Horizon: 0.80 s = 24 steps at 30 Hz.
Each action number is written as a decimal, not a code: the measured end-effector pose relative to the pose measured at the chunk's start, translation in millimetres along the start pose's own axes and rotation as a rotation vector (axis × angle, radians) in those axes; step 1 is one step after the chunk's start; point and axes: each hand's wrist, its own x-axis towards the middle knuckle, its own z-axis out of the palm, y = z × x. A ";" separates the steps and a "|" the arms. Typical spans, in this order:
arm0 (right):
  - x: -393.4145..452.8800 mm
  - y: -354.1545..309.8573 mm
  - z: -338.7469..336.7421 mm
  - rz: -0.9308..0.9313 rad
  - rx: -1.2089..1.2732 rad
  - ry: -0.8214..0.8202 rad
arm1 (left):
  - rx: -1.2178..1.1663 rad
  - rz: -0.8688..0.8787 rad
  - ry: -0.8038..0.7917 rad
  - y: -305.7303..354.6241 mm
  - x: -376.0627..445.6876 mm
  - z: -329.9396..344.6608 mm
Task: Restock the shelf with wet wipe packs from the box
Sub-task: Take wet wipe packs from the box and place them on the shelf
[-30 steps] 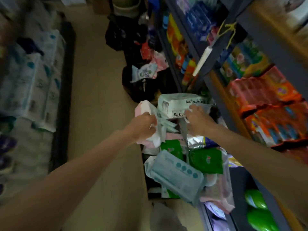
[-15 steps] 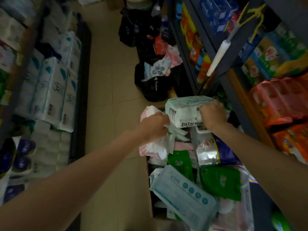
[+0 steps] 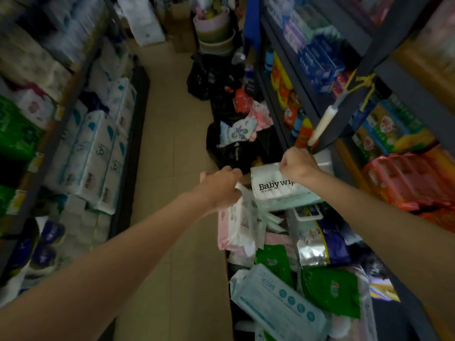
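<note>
My right hand [image 3: 296, 166] grips the top edge of a white and pale green pack printed "Baby wipes" [image 3: 278, 193], held above the box. My left hand [image 3: 221, 190] clutches the top of a pink and white wet wipe pack [image 3: 236, 232] that hangs at the box's left side. Below them the box [image 3: 227, 269] is heaped with packs: a pale blue one [image 3: 275, 303], green ones [image 3: 330, 291] and a silver and purple one [image 3: 320, 244]. The dark metal shelf [image 3: 344, 148] stands to the right.
The right shelf carries orange and red packs [image 3: 413, 178], green and yellow boxes and blue boxes higher up. Black bags with loose packs [image 3: 236, 141] lie on the floor ahead. Tissue roll bundles [image 3: 98, 153] fill the left shelving. A beige tiled aisle [image 3: 172, 134] runs between.
Both hands have lifted their packs upward, away from the heap. The Baby wipes pack has turned so its printed face shows, and my right hand now holds its top edge.
</note>
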 end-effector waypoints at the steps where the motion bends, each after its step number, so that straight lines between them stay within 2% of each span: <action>1: -3.1 -17.2 -11.0 -0.037 -0.010 0.035 | -0.040 -0.028 0.013 -8.8 -5.6 -9.8; 4: -20.4 -82.6 -43.0 -0.200 -0.014 0.140 | -0.230 -0.107 0.024 -40.1 -33.3 -42.1; 6: -39.5 -139.2 -64.3 -0.309 0.020 0.188 | -0.330 -0.064 0.045 -66.4 -61.6 -65.4; 8: -63.9 -199.6 -82.7 -0.402 0.071 0.244 | -0.445 -0.036 0.138 -102.6 -94.2 -88.9; 10: -92.8 -255.3 -94.9 -0.469 0.139 0.282 | -0.521 -0.081 0.297 -144.6 -133.8 -115.7; 13: -136.0 -331.5 -102.0 -0.573 0.264 0.296 | -0.504 -0.181 0.512 -209.6 -205.3 -160.5; 18: -211.4 -479.3 -110.2 -0.840 0.427 0.404 | -0.475 -0.233 0.628 -291.6 -349.0 -214.8; 22: -282.0 -591.0 -112.7 -1.119 0.520 0.417 | -0.482 -0.192 0.714 -323.2 -469.8 -241.7; 24: -314.3 -638.1 -112.0 -1.245 0.565 0.410 | -0.460 -0.265 0.826 -333.0 -526.7 -250.2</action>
